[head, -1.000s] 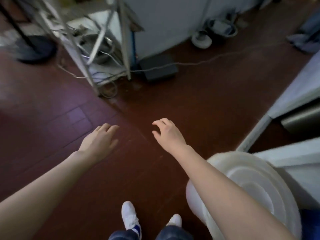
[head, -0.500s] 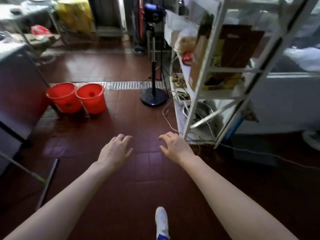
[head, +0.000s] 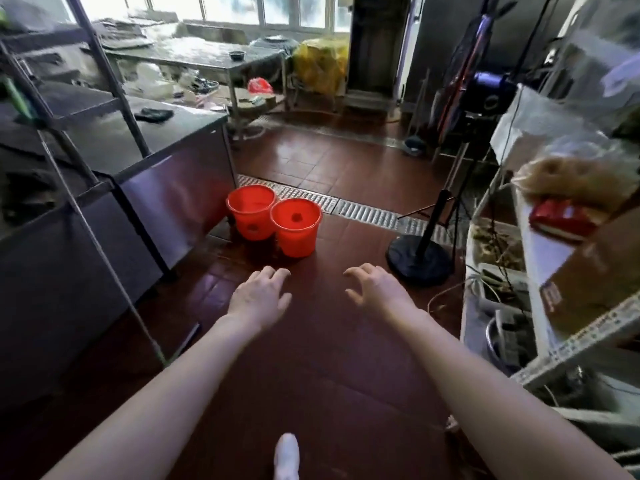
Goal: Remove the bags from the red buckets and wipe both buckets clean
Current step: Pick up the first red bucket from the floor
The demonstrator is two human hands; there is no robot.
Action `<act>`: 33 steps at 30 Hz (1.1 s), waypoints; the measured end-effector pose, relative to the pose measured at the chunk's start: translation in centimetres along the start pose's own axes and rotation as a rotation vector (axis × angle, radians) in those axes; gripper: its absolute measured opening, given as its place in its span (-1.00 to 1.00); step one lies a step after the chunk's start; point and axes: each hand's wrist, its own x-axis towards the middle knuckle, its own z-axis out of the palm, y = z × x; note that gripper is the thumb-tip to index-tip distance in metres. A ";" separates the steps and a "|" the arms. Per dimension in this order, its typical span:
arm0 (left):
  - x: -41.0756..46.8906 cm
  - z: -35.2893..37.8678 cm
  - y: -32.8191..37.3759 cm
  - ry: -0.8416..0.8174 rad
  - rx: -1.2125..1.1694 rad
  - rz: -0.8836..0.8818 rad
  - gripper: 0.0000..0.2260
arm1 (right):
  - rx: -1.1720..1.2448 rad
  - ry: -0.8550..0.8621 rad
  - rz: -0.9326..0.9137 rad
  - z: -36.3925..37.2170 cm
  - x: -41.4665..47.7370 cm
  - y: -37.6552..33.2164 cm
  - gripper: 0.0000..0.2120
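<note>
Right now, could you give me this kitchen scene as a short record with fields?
buckets: left red bucket and right red bucket, side by side on the floor
left hand: empty, held out, short of the buckets
right hand: empty, loosely curled
beside them: steel counter left, fan stand right
bags: cannot tell

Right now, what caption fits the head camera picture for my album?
Left hand and right hand, both empty, stretch toward two red buckets on the tiled floor by a steel counter.
</note>
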 end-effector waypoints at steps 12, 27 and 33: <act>28.3 0.2 -10.6 -0.007 0.068 -0.081 -0.54 | -0.154 -0.059 -0.132 0.1 31.8 2.7 -0.57; 61.9 4.8 -15.9 -0.098 0.016 -0.235 -0.55 | -0.172 -0.178 -0.131 1.8 66.6 16.0 -0.47; 72.2 8.2 -18.2 -0.134 -0.143 -0.414 -0.56 | -0.148 -0.304 -0.110 4.1 80.1 22.0 -0.47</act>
